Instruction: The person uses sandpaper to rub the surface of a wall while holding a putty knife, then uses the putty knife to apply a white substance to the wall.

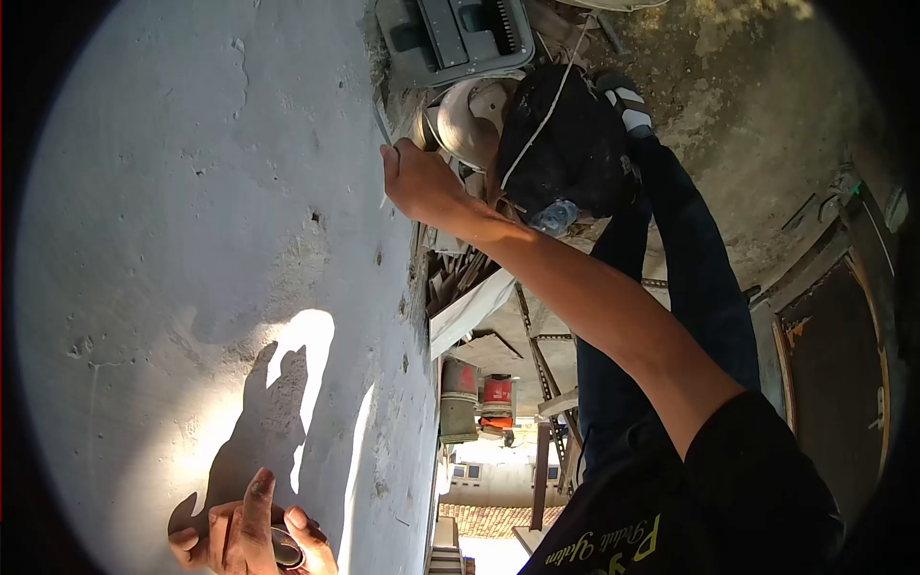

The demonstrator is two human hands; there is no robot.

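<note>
My right hand reaches to the edge of the grey-white plastered wall, its fingers closed round a thin grey strip. What the strip belongs to is hidden by the fist. At the bottom left my left hand is raised near the wall, its fingers curled round a small rounded object with a shiny rim. Most of that object is covered, so its kind does not show. Sunlight and a shadow of the hand fall on the plaster above it.
A grey plastic tray, a whitish rounded shell, a black bag and a clear plastic bottle crowd the wall's base. Wood scraps lie lower. Buckets stand further off. My legs are at the right.
</note>
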